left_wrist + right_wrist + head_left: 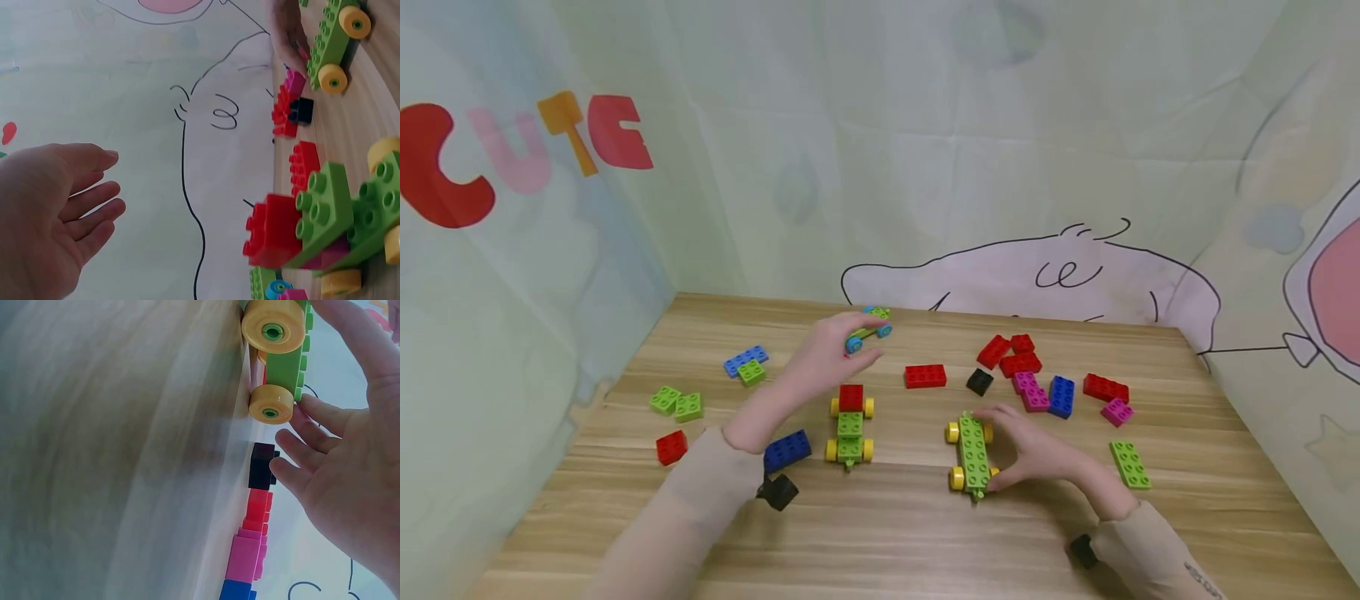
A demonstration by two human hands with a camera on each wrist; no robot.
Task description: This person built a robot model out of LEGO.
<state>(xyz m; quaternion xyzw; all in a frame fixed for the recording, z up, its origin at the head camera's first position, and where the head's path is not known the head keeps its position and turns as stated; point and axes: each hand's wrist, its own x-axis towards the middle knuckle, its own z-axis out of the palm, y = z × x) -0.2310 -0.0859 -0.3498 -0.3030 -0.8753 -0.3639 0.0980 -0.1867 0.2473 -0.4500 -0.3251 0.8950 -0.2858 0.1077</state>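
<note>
My left hand (835, 350) is raised at the back of the table, thumb and fingers apart. It overlaps a small green car with blue wheels (868, 331) in the head view; in the left wrist view the hand (56, 212) holds nothing. My right hand (1033, 446) spans a long green car base with yellow wheels (973, 454), with fingertips at its far end and thumb by a near wheel. The right wrist view shows fingertips (303, 403) right at the base's end. Between the hands stands a second yellow-wheeled car (850, 425), stacked with green and red bricks.
A red brick (925, 376) and a black brick (980, 382) lie mid-table. Red, pink and blue bricks cluster at the right, near a flat green brick (1130, 464). Blue (787, 451), green and red bricks lie at the left. A printed cloth (880, 167) hangs behind the table.
</note>
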